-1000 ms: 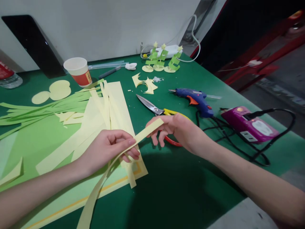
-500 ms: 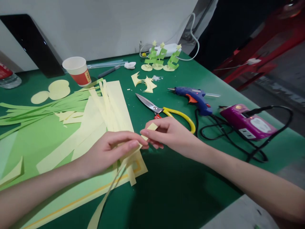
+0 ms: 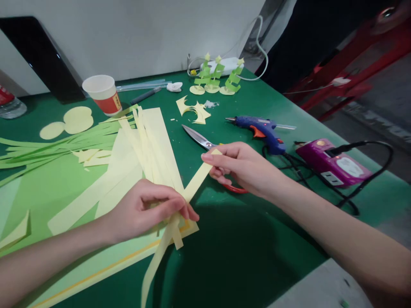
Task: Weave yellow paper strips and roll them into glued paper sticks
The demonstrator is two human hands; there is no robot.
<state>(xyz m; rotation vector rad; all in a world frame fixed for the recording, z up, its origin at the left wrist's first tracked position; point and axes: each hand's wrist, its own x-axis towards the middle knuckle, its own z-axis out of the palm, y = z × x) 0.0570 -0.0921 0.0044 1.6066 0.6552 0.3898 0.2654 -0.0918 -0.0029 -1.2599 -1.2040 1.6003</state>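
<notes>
Yellow strip (image 3: 200, 177) slants lengthwise up-right from left hand (image 3: 154, 209) to right hand (image 3: 242, 166), each grip pinched closed on it.

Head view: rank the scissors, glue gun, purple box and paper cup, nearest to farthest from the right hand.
1. Scissors: partly hidden behind the right hand.
2. Glue gun: beyond it, slightly right.
3. Purple box: farther right.
4. Paper cup: far left.
</notes>
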